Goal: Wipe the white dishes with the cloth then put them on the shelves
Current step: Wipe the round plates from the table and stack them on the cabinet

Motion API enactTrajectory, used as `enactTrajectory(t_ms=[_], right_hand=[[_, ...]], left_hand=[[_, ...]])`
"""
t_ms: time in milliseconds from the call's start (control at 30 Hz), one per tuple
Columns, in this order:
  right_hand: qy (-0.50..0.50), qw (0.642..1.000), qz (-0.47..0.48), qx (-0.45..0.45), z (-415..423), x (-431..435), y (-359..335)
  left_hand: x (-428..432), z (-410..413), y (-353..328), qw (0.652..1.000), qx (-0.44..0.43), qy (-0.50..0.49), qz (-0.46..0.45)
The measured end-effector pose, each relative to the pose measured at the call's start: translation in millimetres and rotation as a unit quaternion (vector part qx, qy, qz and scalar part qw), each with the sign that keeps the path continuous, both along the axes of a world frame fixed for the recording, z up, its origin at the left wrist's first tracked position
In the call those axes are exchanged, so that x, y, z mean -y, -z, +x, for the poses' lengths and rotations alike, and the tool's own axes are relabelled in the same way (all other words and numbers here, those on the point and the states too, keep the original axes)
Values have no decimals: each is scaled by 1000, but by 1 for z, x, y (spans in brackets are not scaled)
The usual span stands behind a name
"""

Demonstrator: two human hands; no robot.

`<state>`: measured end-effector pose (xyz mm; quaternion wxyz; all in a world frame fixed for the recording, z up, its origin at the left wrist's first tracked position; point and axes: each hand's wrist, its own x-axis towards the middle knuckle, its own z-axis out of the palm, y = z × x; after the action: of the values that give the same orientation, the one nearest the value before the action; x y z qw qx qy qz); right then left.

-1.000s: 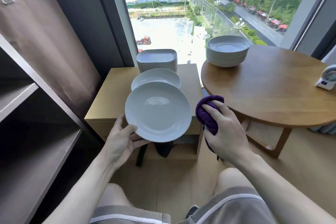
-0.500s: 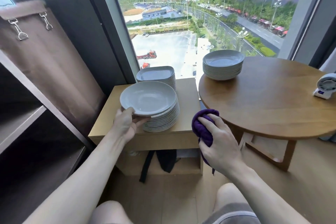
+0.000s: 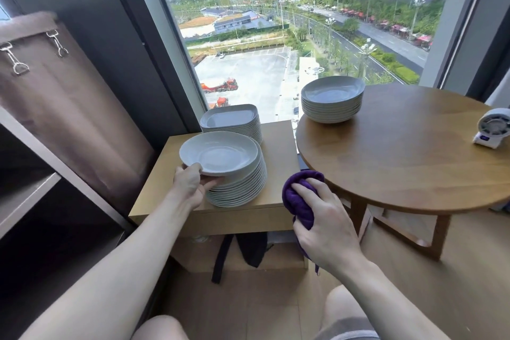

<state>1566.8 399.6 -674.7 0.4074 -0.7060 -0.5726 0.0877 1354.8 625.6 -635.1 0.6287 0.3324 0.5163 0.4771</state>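
- A second ago the white plate [image 3: 220, 153] was tipped up, its hollow facing the camera, in front of the low wooden cabinet [image 3: 278, 143]. Now it lies nearly level over the stack of round plates [image 3: 242, 190], hollow upward.
- The plate is round, so it has no long axis. It sits off-centre on the stack and overhangs toward the cabinet's left edge. Whether it rests fully on the plate below cannot be told.
- The left hand [image 3: 190, 185] grips the plate's near-left rim, thumb on top and fingers beneath.
- The right hand [image 3: 328, 229] has hardly moved. It is closed round the bunched purple cloth [image 3: 296, 199], just off the cabinet's front right corner, below the round table's [image 3: 400, 160] near edge.
- The round stack stands toward the cabinet's front edge. A stack of squarish plates [image 3: 234, 119] sits behind it at the far edge.
- A stack of bowls [image 3: 331, 107] stands at the table's far left edge.
- The shelves [image 3: 30, 190] are at the left.
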Motion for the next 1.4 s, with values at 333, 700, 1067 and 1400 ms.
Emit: enactTrajectory(t_ms=[333, 700, 1067, 1400], right_hand=[[-7, 1000, -14, -12, 0, -3, 4], [14, 999, -19, -27, 9, -4, 4], [56, 996, -3, -71, 33, -1, -8], [143, 986, -6, -90, 101, -27, -26]], left_hand=[[-8, -5, -9, 952, -299, 69, 12], [-6, -18, -1, 929, -352, 113, 0], [-4, -3, -44, 905, -409, 37, 114], [-13, 178, -57, 932, -235, 257, 102]])
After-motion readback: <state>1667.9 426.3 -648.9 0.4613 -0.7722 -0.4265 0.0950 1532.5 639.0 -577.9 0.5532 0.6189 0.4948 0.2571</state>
